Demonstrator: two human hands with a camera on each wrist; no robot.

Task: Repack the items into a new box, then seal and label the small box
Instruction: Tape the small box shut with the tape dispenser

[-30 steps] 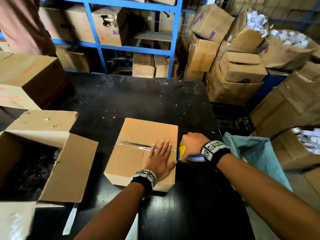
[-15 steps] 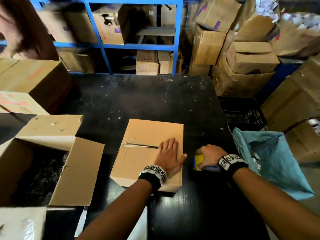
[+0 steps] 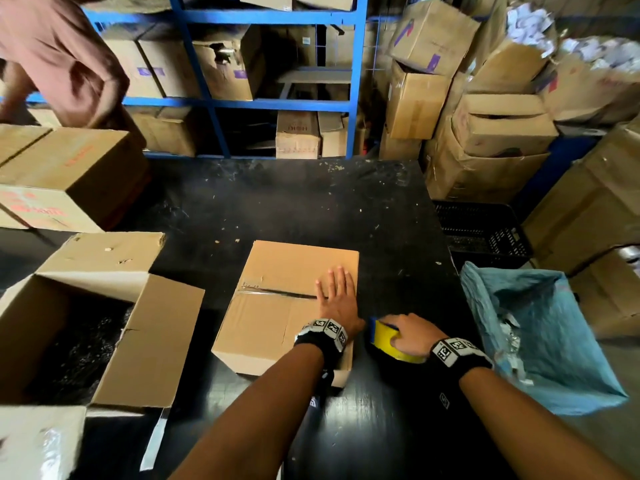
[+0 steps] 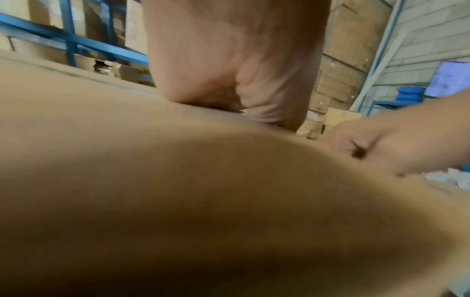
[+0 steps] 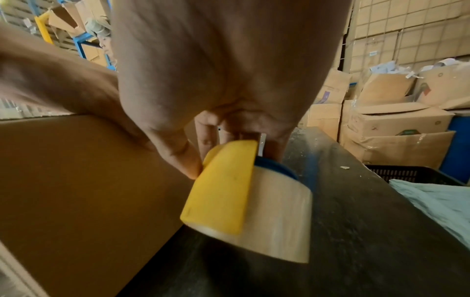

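My left hand lies flat, fingers straight, pressing the top of the small box near its right edge, over the right end of the flap seam. That box sits shut near the table's front edge, about mid-width; clear tape glints at the seam's left end, while the middle of the seam shows as a dark gap. My right hand curls round the tape roll, which has a yellow guard and a blue core. In the right wrist view the thumb presses the yellow guard, and the roll sits just beside the box's right wall, low above the table; I cannot tell whether it touches either

At the table's front-left corner an open box stands with flaps spread, its inside dark with something black and shiny I cannot make out. A closed box with red print sits at the left edge, further back. Off the right edge hangs a blue bag holding scraps of white paper, and behind it a black crate

The rear half of the table lies bare apart from specks, and a dark strip runs between the two near boxes. A person in a brown sleeve leans in at the far left
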